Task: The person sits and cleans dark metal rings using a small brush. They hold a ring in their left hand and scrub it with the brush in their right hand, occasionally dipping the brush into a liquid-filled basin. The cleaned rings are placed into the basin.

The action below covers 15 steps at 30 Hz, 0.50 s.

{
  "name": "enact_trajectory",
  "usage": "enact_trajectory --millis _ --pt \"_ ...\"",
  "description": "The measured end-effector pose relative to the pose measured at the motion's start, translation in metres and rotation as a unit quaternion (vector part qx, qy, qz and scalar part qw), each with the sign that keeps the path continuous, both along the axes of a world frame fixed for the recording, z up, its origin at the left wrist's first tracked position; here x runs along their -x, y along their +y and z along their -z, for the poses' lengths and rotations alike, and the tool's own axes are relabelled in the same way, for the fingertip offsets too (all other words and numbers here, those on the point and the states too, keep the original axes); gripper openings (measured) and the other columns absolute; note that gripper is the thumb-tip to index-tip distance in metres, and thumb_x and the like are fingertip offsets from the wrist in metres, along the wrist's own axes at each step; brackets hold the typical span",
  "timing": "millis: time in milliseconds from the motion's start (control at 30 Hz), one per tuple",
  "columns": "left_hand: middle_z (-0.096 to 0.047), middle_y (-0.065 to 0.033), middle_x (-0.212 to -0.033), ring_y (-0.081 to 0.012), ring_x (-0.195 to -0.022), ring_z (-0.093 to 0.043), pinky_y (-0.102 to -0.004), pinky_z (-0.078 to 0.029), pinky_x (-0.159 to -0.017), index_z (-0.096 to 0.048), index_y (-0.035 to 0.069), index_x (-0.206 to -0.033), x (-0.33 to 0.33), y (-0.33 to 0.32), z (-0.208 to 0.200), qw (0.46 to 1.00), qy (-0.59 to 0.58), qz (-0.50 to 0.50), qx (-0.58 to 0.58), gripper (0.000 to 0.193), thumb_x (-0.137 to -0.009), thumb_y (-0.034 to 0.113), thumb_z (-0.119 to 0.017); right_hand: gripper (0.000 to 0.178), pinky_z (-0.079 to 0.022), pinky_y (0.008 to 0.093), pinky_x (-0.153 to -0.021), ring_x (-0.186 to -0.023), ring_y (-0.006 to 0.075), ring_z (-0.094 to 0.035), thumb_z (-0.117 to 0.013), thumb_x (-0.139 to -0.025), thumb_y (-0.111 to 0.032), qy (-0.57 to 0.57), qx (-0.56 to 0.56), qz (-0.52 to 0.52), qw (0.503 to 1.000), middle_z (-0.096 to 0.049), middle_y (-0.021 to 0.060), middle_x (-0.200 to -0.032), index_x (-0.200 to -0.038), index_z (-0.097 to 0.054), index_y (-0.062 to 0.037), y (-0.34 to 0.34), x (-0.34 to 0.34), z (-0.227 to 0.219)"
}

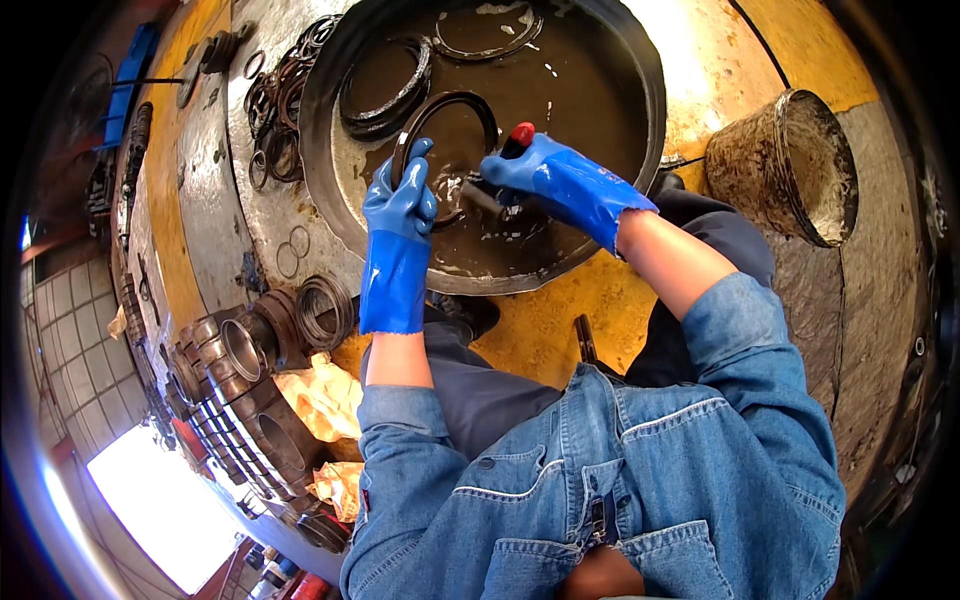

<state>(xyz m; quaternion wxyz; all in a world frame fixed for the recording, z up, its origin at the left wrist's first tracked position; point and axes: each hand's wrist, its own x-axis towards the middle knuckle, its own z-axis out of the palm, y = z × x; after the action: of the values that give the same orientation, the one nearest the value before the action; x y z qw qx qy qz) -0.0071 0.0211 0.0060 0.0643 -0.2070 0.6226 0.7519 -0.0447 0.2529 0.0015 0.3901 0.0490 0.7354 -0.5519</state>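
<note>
My left hand (402, 193), in a blue rubber glove, is closed on a wet black ring (410, 128), tilted above murky liquid. Close by on the right, my right hand (522, 166), gloved the same, grips a brush (484, 196). Its black handle ends in red at the top, and its dark, wet head points down toward the ring's lower side. Under both hands is a wide black tub (325, 190) of brown liquid. Several rings (385, 115) sit in it at the left, and another ring (490, 52) lies at its far side.
Piled rings (290, 95) lie left of the tub. Nearer me on the left stand metal cylindrical parts (245, 345), stacked rings (325, 310) and orange-brown crumpled sheets (325, 395). A grimy bucket (745, 165) stands at the right. My knees flank the tub's near edge.
</note>
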Motion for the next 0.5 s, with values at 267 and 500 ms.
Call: enact_trajectory --millis 267,500 --pt "-0.056 0.0014 -0.06 -0.007 -0.044 -0.045 -0.0215 -0.033 -0.041 -0.067 0.001 -0.139 0.0 0.002 0.001 1.0 0.007 0.001 -0.002 0.035 -0.106 0.011 -0.068 0.043 -0.05 0.0319 -0.074 -0.082 0.0148 -0.065 -0.078 -0.09 -0.041 -0.003 0.251 0.068 0.966 -0.074 0.0085 -0.092 -0.102 -0.079 0.0003 -0.008 -0.021 0.016" --pt "-0.061 0.0005 -0.063 -0.0065 -0.047 -0.049 -0.0212 -0.033 -0.041 -0.072 0.007 -0.132 0.002 -0.005 0.0 0.998 -0.015 -0.036 -0.05 0.03 -0.103 0.011 -0.072 0.037 -0.059 0.0419 -0.092 -0.102 0.0334 -0.075 -0.067 -0.095 -0.047 0.191 -0.186 -0.053 0.962 -0.079 0.0127 -0.106 -0.111 -0.08 -0.016 -0.021 0.004 0.028"
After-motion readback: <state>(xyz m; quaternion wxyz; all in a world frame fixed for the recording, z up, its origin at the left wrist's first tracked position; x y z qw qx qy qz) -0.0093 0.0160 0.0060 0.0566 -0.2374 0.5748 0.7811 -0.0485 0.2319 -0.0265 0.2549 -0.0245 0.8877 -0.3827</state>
